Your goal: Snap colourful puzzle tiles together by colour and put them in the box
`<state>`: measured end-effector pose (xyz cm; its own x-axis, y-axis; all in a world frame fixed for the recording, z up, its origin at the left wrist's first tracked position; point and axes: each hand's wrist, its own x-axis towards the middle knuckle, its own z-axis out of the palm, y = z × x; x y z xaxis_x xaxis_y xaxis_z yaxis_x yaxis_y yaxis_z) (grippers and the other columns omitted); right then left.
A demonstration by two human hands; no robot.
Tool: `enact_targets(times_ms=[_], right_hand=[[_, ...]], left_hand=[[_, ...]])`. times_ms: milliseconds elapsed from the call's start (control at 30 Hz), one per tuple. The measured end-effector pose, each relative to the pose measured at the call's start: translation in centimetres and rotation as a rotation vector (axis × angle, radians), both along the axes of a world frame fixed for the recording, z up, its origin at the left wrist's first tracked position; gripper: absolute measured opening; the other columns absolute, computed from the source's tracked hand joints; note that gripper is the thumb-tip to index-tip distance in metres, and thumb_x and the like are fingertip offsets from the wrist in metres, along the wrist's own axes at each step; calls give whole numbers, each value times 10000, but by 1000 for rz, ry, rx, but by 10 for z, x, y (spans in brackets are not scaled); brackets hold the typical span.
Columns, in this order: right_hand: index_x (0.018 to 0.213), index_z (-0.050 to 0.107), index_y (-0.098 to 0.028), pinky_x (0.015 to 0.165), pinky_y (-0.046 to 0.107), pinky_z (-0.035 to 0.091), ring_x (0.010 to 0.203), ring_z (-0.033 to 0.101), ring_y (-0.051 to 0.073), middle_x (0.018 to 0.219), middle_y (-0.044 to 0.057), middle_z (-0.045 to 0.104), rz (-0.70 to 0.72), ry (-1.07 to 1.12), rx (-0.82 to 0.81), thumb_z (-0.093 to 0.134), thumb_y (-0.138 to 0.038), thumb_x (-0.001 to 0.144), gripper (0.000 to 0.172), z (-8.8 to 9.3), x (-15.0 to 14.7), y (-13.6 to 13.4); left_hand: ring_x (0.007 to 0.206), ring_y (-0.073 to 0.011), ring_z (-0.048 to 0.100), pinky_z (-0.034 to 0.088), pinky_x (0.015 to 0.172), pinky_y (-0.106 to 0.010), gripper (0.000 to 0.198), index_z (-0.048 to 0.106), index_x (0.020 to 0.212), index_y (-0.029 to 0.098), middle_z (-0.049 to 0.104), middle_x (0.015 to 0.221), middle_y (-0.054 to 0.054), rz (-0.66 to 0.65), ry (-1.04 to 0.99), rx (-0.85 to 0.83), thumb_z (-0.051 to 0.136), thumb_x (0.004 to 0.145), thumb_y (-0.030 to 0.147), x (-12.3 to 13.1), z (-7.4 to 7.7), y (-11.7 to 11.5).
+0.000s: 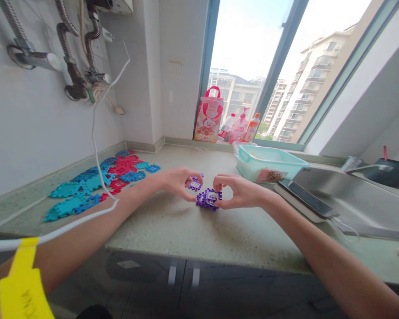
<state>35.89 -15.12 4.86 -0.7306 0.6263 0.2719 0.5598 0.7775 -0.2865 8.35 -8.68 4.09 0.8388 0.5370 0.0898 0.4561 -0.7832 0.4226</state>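
Observation:
Above the middle of the counter, the fingers of my left hand [179,182] curl round a small purple interlocking tile [195,184] with a white printed centre. Facing it, my right hand [237,191] pinches another purple tile [213,195] at its right edge, thumb below and fingers above. That tile overlaps further purple tiles [202,202] beneath it, and my left thumb tip is close to their left side. How many purple tiles are stacked I cannot tell.
Blue, teal and red interlocking tiles [123,166] lie spread at the left. A white cable [95,137] hangs across my left forearm. At the right stand a teal plastic basket [272,155], a dark-topped flat device [306,199] and a steel sink [352,195]. Bottles [239,128] line the windowsill.

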Motion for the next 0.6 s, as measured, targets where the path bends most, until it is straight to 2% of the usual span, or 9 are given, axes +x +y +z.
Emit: enact_targets(times_ms=[167,333,400,500,567,600], right_hand=[[909,647,-224,770,309,480,807,620,184,943,26,691,7,-52,-25,800,-376,828,230,-1,-5,-5],[964,685,-220,814,338,519,851,652,201,1007,56,713,-2,-24,-23,765,-438,883,245,2,-4,-5],[1004,695,-217,847,358,540,900,674,215,1027,69,728,-29,30,-5,721,-448,923,246,0,1,2],[1143,702,-218,845,371,570,920,696,211,1097,86,743,-110,130,30,626,-396,986,250,-15,7,20],[1300,673,-232,863,379,591,979,710,209,1243,110,716,-157,185,30,548,-345,1019,328,-30,9,36],[1383,639,-244,901,390,594,1071,705,219,1348,124,675,-171,197,23,511,-317,1030,383,-39,8,43]], left_hand=[[522,-127,445,295,562,-265,445,706,1204,225,507,575,85,106,62,137,705,786,376,-11,-4,14],[540,-133,492,297,555,-261,339,733,1057,245,554,599,69,142,71,122,723,757,402,-13,-8,19],[543,-135,501,297,557,-264,371,727,1047,242,568,604,68,164,80,115,754,735,441,-13,-6,19],[548,-141,513,299,563,-271,441,728,1062,236,586,613,63,214,115,104,779,716,505,-13,-5,21],[554,-142,521,302,565,-272,434,732,1023,227,591,622,56,230,127,98,785,707,519,-13,-5,23],[555,-140,522,304,566,-270,429,728,1015,222,593,624,55,232,119,96,787,705,513,-13,-5,24]])
